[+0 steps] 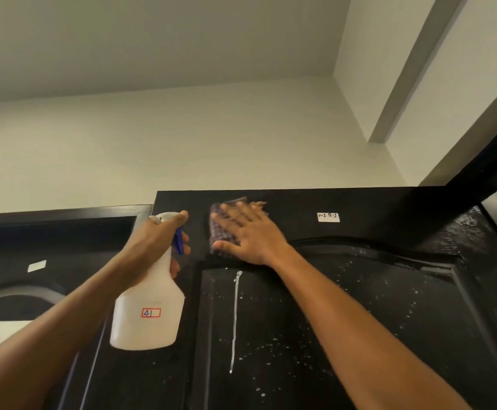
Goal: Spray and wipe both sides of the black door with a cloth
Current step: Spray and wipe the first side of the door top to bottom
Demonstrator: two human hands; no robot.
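Cloth (226, 229) pressed flat under spread right hand (250, 235) at door (359, 321) top; drips lie below; left hand (155, 241) grips bottle (148, 315).

cloth (226, 229) on door (359, 306) — bottle (149, 309) left

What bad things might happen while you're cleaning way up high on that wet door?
The white drip running down the black door could dry into a streak if the cloth under the right hand doesn't reach it soon. The spray bottle in the left hand might squirt by accident, since a finger sits on the blue trigger.
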